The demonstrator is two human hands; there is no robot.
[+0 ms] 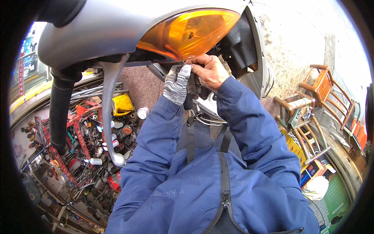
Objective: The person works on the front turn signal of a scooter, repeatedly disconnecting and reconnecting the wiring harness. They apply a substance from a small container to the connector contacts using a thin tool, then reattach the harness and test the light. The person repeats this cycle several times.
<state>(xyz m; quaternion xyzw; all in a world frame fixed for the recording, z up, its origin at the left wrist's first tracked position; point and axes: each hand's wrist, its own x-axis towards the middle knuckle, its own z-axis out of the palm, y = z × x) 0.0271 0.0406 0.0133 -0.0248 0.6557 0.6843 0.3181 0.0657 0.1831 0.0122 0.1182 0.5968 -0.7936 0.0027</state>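
My left hand [177,84], in a grey knitted glove, and my bare right hand [210,72] meet just below the orange indicator lens [191,33] of a scooter. Both have their fingertips pinched together close to each other; whatever they hold is too small or hidden to make out. The lens sits in a silver-grey handlebar cover [97,31]. Dark parts [193,86], possibly wiring or connectors, hang beneath my fingers. Right of my right hand, an opened front section shows black plastic [239,45] inside a grey panel [255,80].
A silver brake lever [109,109] and a black handlebar grip [60,113] jut down at left. Beyond them lies a heap of tools and parts [87,175], with a yellow bag [122,105]. Wooden chairs [321,87] and boxes [311,171] stand at right.
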